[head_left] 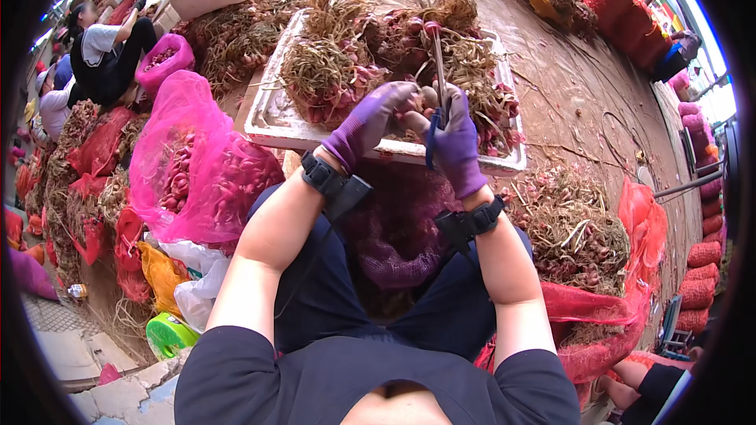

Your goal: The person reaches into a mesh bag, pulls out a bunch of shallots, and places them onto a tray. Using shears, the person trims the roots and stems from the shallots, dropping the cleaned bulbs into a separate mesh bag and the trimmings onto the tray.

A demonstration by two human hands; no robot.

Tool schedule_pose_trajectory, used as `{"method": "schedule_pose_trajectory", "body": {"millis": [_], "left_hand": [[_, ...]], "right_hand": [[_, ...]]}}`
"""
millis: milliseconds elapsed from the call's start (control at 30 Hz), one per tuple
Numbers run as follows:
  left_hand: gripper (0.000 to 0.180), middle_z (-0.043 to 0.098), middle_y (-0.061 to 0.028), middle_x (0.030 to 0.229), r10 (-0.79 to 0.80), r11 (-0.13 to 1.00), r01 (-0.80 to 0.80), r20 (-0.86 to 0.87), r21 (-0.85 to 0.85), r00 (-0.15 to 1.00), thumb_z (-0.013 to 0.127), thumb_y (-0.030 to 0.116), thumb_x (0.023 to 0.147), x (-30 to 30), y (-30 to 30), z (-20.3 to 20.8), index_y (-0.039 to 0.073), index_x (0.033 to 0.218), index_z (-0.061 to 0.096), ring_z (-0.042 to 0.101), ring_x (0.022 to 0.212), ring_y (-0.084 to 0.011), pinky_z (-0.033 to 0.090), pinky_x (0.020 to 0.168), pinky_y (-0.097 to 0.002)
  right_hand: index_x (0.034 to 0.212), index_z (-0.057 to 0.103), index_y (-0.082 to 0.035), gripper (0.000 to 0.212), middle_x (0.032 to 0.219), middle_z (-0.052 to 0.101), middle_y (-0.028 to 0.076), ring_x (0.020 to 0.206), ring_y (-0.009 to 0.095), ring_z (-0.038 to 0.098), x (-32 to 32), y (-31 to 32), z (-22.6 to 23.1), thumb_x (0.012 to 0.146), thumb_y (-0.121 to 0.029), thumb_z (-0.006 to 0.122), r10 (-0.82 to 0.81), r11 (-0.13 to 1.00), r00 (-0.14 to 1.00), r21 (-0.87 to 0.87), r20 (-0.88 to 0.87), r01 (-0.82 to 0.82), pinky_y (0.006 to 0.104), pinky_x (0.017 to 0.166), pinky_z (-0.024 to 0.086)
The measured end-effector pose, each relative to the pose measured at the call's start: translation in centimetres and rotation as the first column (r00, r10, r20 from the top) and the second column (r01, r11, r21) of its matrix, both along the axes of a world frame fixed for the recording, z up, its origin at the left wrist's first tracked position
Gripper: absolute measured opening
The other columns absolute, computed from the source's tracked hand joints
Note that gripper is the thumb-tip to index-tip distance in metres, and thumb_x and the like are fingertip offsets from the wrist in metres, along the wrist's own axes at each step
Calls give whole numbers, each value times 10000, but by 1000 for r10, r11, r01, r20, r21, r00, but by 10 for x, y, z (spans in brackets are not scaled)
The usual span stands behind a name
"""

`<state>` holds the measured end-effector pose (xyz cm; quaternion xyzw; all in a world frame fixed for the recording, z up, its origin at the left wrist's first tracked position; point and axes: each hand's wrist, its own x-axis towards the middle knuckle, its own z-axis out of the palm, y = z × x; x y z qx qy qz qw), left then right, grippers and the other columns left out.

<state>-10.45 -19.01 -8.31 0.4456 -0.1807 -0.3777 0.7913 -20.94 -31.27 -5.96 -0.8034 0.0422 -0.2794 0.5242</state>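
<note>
My left hand [373, 120], in a purple glove with greyish fingers, is closed at the near edge of the white foam tray [272, 130]. A pinkish shallot [413, 120] shows at its fingertips, partly hidden. In my right hand [458, 142], gloved alike, is a pair of scissors [439, 55]; its blue handle sits in the fingers and the long blades point away from me. Bunches of shallots [323, 71] with dry, straw-coloured stalks fill the tray beyond both hands. Between my knees, below the tray, hangs a purple mesh bag [398, 256].
A pink mesh bag of shallots [201, 165] stands at my left, near a green round object [169, 334]. More stalked shallots [571, 228] lie at my right beside red netting [642, 220]. Full red sacks [610, 0] line the far right. Another person [110, 51] sits at far left.
</note>
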Motion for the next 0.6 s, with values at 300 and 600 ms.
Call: {"method": "schedule_pose_trajectory", "body": {"millis": [300, 600], "left_hand": [[421, 586, -107, 1147, -126, 985, 129, 26, -116, 992, 524, 198, 961, -16, -5, 10, 8, 1305, 376, 627, 957, -169, 529, 781, -307], [352, 580, -55, 1162, -83, 980, 116, 197, -161, 977, 549, 158, 947, -20, -5, 20, 29, 1268, 481, 575, 1060, -156, 464, 936, -313]], "right_hand": [[1197, 413, -38, 479, 975, 612, 78, 853, 123, 626, -5, -6, 15, 797, 19, 670, 149, 741, 984, 648, 98, -177, 220, 675, 527], [1204, 412, -1, 454, 969, 613, 122, 854, 190, 643, -9, -26, 11, 806, 48, 626, 234, 533, 962, 809, 138, -246, 285, 754, 549]]}}
